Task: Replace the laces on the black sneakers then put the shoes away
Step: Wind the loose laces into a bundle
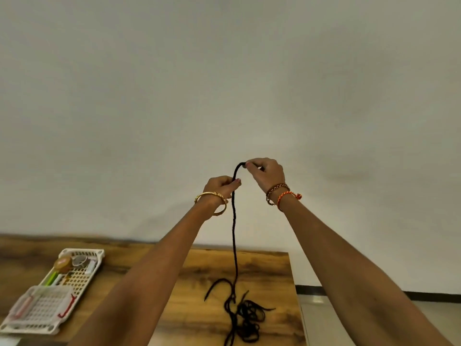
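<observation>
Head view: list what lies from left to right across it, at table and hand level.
White tray → left hand → black lace hanging to the wooden table → right hand.

two hands point(220, 187), one gold bangle point(212, 202), two thread bracelets point(280, 193), two white baskets point(82, 265), one wooden table point(269, 268), black laces point(234, 221) tangled, count unclear

Only one view on my feed: head camera, wide-angle, pitched forward and fairly high. Pale wall point(224, 83) fills most of the frame; wooden table point(262, 275) sits along the bottom edge, seen from above and close. Both forearms reach up from the lower corners. Edges bend.
</observation>
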